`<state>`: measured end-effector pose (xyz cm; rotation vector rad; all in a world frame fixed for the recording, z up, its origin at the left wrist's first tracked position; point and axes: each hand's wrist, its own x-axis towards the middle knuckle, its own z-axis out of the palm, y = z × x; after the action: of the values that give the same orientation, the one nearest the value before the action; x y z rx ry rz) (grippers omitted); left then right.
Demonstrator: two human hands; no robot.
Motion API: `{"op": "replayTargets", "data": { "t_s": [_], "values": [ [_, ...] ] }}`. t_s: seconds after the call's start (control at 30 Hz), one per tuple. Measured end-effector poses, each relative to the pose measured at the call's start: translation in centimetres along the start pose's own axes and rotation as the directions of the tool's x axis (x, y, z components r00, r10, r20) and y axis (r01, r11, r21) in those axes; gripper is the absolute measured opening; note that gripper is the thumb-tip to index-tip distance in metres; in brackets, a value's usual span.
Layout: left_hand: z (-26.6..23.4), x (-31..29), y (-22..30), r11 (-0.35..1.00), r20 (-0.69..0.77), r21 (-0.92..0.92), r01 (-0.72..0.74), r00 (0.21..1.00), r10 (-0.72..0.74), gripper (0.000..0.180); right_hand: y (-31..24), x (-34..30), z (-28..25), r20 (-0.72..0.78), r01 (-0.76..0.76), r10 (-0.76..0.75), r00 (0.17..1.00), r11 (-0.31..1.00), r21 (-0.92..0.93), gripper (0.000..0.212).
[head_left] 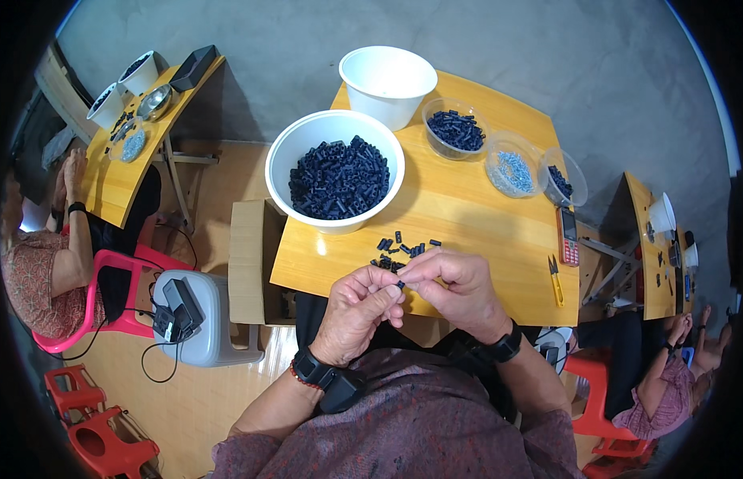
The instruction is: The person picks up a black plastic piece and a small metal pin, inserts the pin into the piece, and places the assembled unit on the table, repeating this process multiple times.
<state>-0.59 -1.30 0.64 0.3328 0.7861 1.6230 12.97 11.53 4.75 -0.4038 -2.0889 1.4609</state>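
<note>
My left hand pinches a small black plastic piece just over the near edge of the table. Close against it, my right hand has its thumb and forefinger pressed together at the same piece; whether it holds something separate is too small to make out. Loose black pieces lie on the tabletop just beyond my fingers. Farther back, a large white bowl is heaped with similar black pieces.
Behind the bowl stands a white bucket. Clear tubs hold black parts, small silvery pieces and more black parts. A phone and yellow-handled snips lie right. A cardboard box stands left; people sit at both sides.
</note>
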Motion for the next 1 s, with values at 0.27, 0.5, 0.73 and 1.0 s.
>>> {"op": "replayTargets", "data": {
  "t_s": [0.27,0.5,0.73,1.0],
  "values": [
    [0.0,0.0,-0.1,0.999,0.028,-0.047,-0.008,1.0,0.009,0.01,0.2,-0.2,0.3,-0.008,0.003,-0.002,1.0,1.0,0.025,0.018],
    [0.0,0.1,-0.4,0.978,-0.019,0.168,-0.123,0.992,0.128,0.01,0.4,-0.3,0.0,-0.027,-0.132,0.136,0.99,0.985,0.112,0.01],
    [0.1,0.2,-0.5,0.951,-0.029,0.259,-0.169,0.983,0.182,0.007,0.2,0.1,-0.2,0.015,0.029,-0.028,1.0,0.992,-0.121,0.009],
    [0.0,0.0,-0.5,0.976,-0.056,0.199,-0.091,0.993,0.104,0.007,-0.4,-0.8,-0.2,0.027,-0.01,0.014,1.0,0.99,-0.142,0.022]
  ]
}}
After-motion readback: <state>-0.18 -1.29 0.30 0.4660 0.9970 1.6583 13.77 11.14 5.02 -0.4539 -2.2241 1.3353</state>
